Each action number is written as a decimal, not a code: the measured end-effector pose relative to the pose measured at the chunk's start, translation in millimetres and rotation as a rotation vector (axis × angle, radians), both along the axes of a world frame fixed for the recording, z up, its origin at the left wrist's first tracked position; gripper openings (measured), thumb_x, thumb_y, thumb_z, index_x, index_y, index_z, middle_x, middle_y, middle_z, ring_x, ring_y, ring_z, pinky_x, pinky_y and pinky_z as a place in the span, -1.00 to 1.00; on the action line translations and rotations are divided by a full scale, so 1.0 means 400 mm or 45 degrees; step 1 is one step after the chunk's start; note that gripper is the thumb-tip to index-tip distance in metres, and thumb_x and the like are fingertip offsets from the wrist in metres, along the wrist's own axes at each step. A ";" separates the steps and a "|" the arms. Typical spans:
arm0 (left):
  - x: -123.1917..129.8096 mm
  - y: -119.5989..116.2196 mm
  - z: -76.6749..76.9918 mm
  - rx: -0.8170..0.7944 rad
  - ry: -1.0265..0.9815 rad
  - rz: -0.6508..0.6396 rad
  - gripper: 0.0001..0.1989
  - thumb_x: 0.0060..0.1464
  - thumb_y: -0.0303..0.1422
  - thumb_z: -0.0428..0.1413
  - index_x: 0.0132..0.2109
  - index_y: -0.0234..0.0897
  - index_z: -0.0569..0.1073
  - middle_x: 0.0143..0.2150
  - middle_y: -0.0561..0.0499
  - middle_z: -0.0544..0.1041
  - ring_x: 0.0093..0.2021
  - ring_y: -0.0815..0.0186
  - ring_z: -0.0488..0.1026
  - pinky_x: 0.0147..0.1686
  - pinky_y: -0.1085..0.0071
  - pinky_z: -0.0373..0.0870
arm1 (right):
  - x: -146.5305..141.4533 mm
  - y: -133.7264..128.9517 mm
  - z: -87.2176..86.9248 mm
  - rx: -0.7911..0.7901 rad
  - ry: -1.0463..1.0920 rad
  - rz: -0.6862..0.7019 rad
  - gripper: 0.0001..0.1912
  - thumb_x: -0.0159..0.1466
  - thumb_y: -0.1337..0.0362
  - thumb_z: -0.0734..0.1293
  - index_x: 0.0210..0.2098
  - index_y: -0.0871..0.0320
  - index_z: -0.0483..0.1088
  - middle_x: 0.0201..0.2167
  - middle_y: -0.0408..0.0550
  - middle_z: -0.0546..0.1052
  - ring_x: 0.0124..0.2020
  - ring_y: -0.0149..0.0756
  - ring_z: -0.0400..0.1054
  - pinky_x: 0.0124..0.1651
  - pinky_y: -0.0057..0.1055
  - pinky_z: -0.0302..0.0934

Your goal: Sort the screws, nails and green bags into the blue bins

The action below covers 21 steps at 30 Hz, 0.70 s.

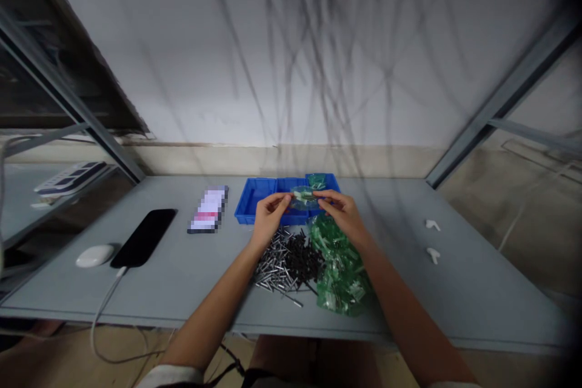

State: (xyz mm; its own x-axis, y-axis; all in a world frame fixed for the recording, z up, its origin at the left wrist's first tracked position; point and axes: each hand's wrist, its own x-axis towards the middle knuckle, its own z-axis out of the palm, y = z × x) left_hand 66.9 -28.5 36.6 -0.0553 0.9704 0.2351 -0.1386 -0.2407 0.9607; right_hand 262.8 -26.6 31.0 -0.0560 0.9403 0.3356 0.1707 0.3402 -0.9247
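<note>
A small clear plastic bag [304, 196] with a greenish tint and small parts inside is stretched between my two hands. The fingers of my left hand [271, 212] pinch its left end, and my right hand [340, 209] pinches the right end. Under the bag are three blue trays [254, 197]; the right one holds a green packet [317, 181]. Nearer me lie a heap of silver metal pins [275, 264], a pile of small black pieces [304, 257] and a heap of green plastic packets [341, 273], partly behind my right forearm.
On the grey table [182, 291] to the left are a lit phone [209, 210], a dark phone [144, 237] with a white cable [107, 297], and a white case [95, 256]. Two white earbuds [432, 225] lie at the right. A wall stands behind.
</note>
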 end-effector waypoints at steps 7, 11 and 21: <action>0.000 -0.003 -0.010 0.027 -0.030 -0.018 -0.73 -0.15 -0.25 0.34 -0.27 -0.29 0.62 -0.40 -0.01 0.59 -0.41 0.36 0.48 -0.30 0.38 0.45 | -0.002 -0.012 0.015 0.008 0.027 -0.011 -0.77 0.18 0.11 0.37 -0.22 0.03 0.58 -0.21 -0.06 0.61 -0.27 -0.22 0.45 -0.31 -0.36 0.30; 0.003 -0.003 -0.006 0.015 -0.033 -0.024 -0.72 -0.18 -0.23 0.35 -0.29 -0.29 0.60 -0.44 0.02 0.57 -0.45 0.39 0.45 -0.36 0.41 0.43 | -0.005 -0.009 0.010 -0.006 0.073 -0.033 -0.76 0.15 0.09 0.40 -0.23 0.05 0.53 -0.22 -0.04 0.60 -0.26 -0.20 0.46 -0.32 -0.35 0.31; 0.002 -0.003 -0.011 0.039 -0.041 -0.094 -0.59 -0.14 -0.27 0.34 -0.10 -0.26 0.50 -0.36 0.02 0.59 -0.36 0.38 0.50 -0.26 0.43 0.43 | -0.008 0.003 0.005 -0.109 0.193 -0.047 -0.66 0.04 0.09 0.47 -0.22 0.08 0.53 -0.37 -0.07 0.59 -0.34 -0.23 0.44 -0.33 -0.33 0.30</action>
State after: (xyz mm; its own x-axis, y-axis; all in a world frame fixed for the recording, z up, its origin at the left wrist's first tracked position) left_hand 67.9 -29.5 32.1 0.0084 0.9644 0.2643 -0.1880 -0.2580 0.9477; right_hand 259.5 -25.3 32.8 0.0245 0.9662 0.2565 0.0379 0.2555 -0.9661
